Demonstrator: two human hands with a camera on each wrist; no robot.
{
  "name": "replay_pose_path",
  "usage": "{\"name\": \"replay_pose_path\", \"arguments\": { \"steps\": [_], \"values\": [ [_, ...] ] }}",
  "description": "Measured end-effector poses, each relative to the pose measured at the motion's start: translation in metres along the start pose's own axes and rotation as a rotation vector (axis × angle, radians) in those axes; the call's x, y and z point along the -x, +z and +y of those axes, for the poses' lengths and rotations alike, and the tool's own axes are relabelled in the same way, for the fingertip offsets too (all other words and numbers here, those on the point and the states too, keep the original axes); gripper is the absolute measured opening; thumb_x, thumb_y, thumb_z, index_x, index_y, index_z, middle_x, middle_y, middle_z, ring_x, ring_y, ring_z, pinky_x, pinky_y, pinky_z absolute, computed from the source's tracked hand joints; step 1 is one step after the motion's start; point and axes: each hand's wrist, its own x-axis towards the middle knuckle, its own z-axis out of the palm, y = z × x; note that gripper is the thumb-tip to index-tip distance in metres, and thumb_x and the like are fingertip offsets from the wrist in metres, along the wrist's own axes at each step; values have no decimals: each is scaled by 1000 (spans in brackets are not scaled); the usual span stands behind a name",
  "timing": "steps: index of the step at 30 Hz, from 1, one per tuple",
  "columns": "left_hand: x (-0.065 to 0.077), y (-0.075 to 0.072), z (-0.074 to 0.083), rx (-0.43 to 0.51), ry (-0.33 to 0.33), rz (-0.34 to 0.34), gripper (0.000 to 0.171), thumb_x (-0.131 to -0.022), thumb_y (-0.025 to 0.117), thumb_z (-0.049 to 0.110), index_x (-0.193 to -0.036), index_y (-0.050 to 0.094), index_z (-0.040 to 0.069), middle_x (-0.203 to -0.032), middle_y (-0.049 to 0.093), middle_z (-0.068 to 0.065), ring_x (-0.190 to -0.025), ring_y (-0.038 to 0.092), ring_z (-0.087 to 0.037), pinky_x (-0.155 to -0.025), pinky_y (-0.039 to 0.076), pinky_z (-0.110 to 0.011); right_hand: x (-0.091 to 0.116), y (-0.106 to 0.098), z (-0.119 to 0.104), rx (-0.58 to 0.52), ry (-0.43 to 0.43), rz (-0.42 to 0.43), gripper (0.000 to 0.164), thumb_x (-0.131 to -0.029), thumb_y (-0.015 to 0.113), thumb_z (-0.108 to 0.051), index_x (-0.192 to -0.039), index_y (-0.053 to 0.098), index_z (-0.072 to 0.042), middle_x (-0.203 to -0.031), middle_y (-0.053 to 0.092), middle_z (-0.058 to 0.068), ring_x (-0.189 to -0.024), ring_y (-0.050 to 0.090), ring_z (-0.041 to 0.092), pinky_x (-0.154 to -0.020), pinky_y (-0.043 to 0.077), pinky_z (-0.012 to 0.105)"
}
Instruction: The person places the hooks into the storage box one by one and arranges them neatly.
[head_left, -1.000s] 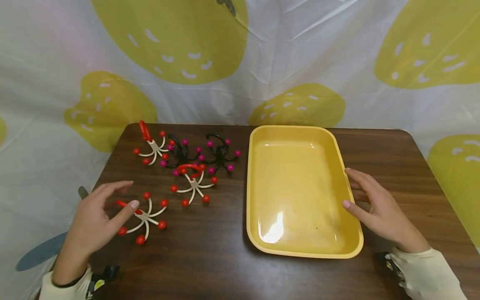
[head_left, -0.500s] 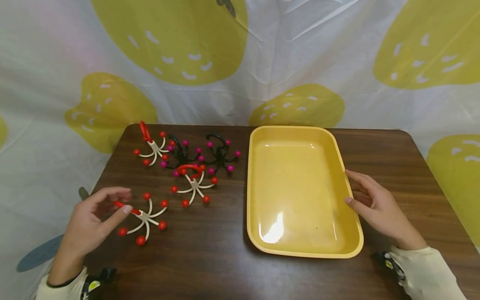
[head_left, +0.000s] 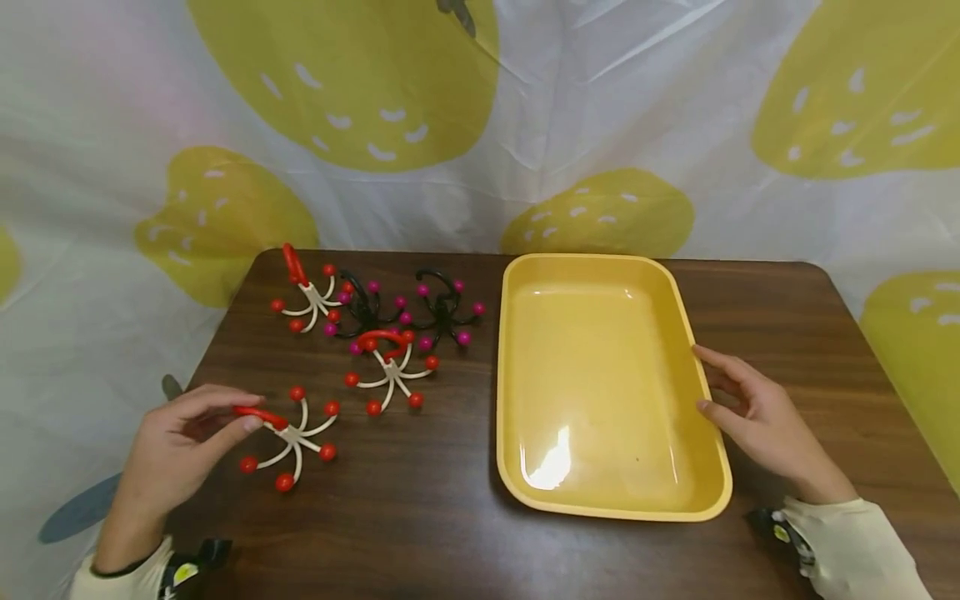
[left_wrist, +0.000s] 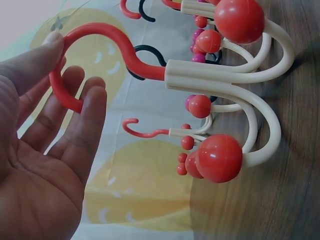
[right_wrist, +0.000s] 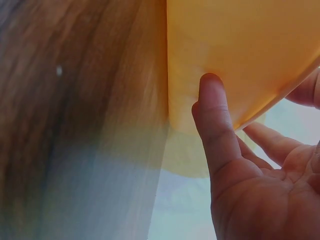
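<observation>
In the head view, my left hand (head_left: 168, 454) is at a white claw hanger (head_left: 292, 435) with a red hook and red ball tips. Its thumb and fingers pinch the red hook (left_wrist: 102, 27), as the left wrist view shows; the claws rest on the table. Two more red-and-white hangers, one nearer (head_left: 393, 371) and one farther back (head_left: 312, 296), stand beyond it. Beside them are two black hangers (head_left: 442, 312) with magenta balls. My right hand (head_left: 765, 425) rests its fairly straight fingers (right_wrist: 215, 115) against the outer right wall of a yellow tray (head_left: 600, 375), thumb at the rim.
The brown wooden table (head_left: 420, 533) has a rounded back edge. Behind it hangs a white cloth (head_left: 420, 204) with yellow fruit prints. Several hangers are crowded together at the back left, the black ones close to the tray's left side.
My left hand has lowered slightly and closed its thumb and fingers onto the red hook. The right hand stays at the tray's side, shifted slightly down. The hangers and tray have hardly moved.
</observation>
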Motion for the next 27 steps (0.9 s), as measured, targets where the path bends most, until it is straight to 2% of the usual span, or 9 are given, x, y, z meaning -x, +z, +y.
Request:
{"name": "replay_pose_path", "arguments": {
  "steps": [2,5,7,27],
  "values": [
    [0,0,-1,-64,16,2,37,-75,79,-26,-106,78,-6,-97,76,10,-76,69,-1,-63,55,-13,0,0,0,-6,5,0,70,-95,68,11,-159,46,-4,-144,54,-15,-118,61,-11,-83,58,11],
    [0,0,-2,-98,42,0,40,-73,81,-26,-106,78,-4,-98,76,12,-75,69,0,-62,54,-13,0,0,0,-11,0,1,69,-95,68,12,-158,46,-3,-145,55,-15,-118,61,-11,-83,58,11],
    [0,0,-3,-99,64,-1,41,-72,81,-27,-106,79,-3,-98,76,11,-76,68,0,-62,54,-13,-1,0,0,-13,-4,0,68,-95,67,12,-158,46,-2,-144,55,-16,-118,61,-11,-83,58,11],
    [-6,2,0,-124,112,-12,40,-72,82,-26,-102,81,1,-98,77,12,-81,71,2,-67,55,-11,0,2,1,39,-5,51,66,-94,69,10,-156,51,-4,-142,57,-21,-117,60,-15,-82,57,9]
  ]
}}
